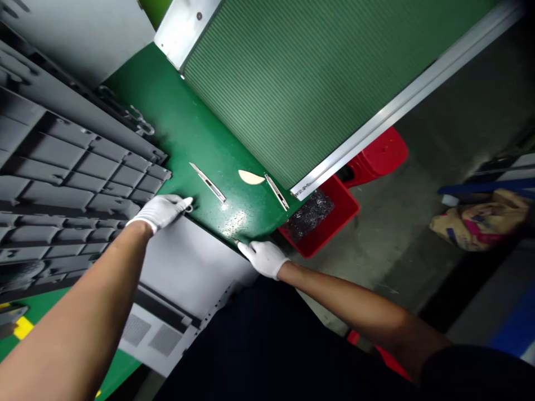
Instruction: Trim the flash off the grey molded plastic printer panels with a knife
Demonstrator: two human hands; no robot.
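My left hand (163, 211), in a white glove, is at the far edge of a smooth grey plastic panel (179, 253). Its fingers are pressed together, with a small looped grey plastic piece (189, 209) at their tips. My right hand (265, 259), gloved too, pinches at the panel's right end; a small dark tip pokes out from its fingers, too little of it showing to name. On the green table top (171, 106) beyond lie a slim metal craft knife (209, 182), a second knife-like metal tool (276, 192) and a cream half-moon piece (251, 177).
Grey ribbed plastic panels (83, 150) stand stacked at the left, with looped grey scraps (142, 122) beside them. A green ribbed conveyor belt (317, 78) with a metal side rail borders the table. Below it, a red bin (345, 214) holds dark bits, near a red stool-like object (384, 153).
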